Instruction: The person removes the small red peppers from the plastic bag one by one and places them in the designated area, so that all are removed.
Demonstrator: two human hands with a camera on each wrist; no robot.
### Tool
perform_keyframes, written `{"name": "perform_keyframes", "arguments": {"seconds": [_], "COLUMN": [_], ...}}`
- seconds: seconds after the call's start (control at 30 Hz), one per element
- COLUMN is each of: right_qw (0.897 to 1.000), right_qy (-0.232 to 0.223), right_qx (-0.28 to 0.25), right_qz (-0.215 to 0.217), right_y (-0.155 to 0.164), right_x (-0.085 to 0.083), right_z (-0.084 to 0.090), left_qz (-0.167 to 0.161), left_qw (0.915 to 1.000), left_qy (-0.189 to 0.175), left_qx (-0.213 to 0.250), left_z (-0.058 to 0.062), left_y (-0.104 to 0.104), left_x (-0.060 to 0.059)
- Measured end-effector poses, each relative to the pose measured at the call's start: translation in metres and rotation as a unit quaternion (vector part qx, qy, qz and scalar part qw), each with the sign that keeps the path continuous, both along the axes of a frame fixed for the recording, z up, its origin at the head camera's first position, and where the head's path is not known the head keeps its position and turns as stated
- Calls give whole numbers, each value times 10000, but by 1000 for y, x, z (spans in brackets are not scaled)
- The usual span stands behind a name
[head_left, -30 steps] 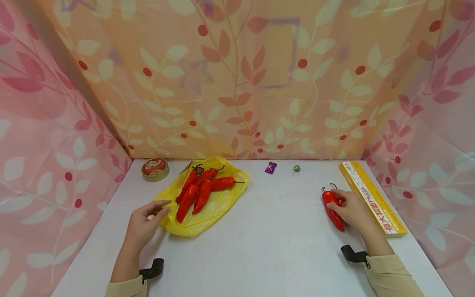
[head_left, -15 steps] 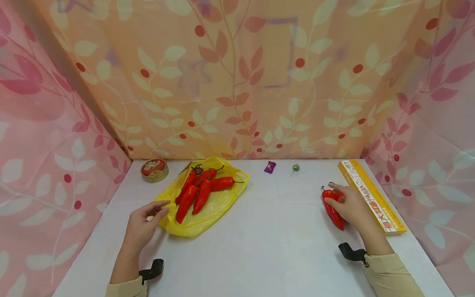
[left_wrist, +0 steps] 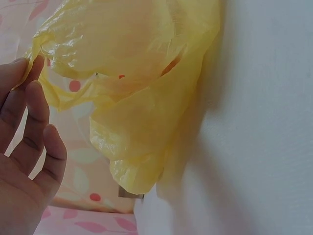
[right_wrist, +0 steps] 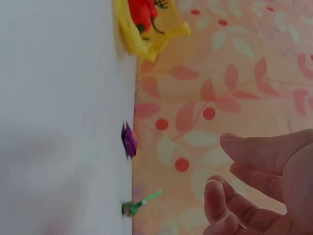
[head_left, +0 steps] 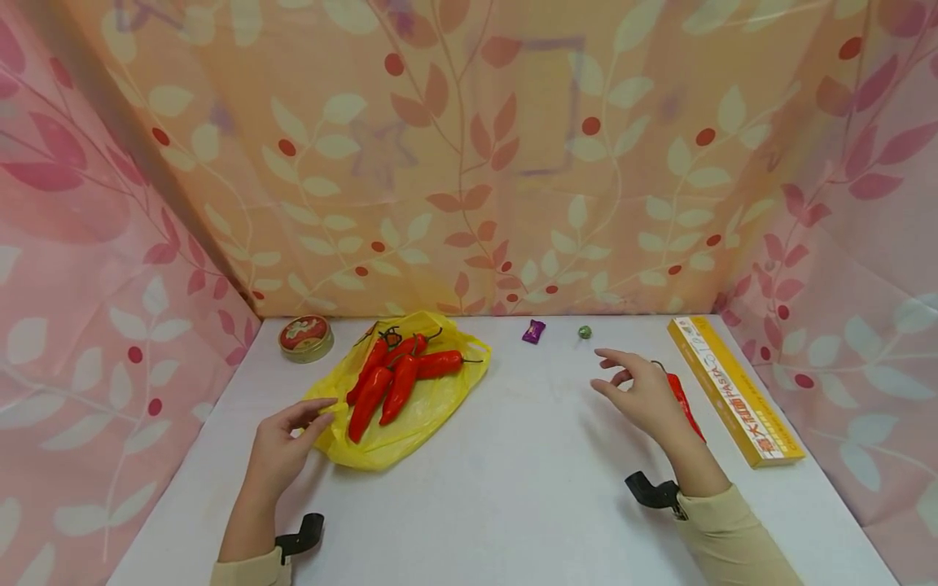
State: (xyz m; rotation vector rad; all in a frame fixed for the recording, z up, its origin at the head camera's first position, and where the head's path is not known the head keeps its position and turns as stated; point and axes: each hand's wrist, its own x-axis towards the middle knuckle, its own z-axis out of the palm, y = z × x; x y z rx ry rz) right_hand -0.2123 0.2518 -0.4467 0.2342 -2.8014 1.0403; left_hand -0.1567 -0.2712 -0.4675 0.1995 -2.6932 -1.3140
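- Red pepper [head_left: 683, 400] lay on the desk [head_left: 513, 456] just beside the yellow box [head_left: 733, 391], partly hidden behind the right hand [head_left: 641, 391].
- Right hand hovered above the desk, fingers spread and relaxed, holding nothing.
- Left hand [head_left: 282, 439] pinched the edge of the yellow bag [head_left: 410, 415] between thumb and fingers.
- Several red peppers [head_left: 396, 374] rested on that bag.
- Round tin [head_left: 304, 334], purple candy [head_left: 533, 330] and green candy [head_left: 585, 331] sat near the back of the desk.

peppers [head_left: 396, 378] on bag [head_left: 410, 415] left, lone pepper [head_left: 684, 402] beside box [head_left: 733, 391] right
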Motion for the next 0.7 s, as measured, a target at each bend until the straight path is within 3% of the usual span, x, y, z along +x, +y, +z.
{"name": "perform_keyframes", "arguments": {"seconds": [0.7], "right_qw": [9956], "right_qy": [-160], "right_qx": [-629], "right_qz": [676], "right_y": [-79], "right_x": [-18], "right_z": [2], "left_qz": [-10], "left_qw": [10000], "left_qy": [-29], "left_qx": [78], "left_z": [-1], "left_y": [-1], "left_x": [0]}}
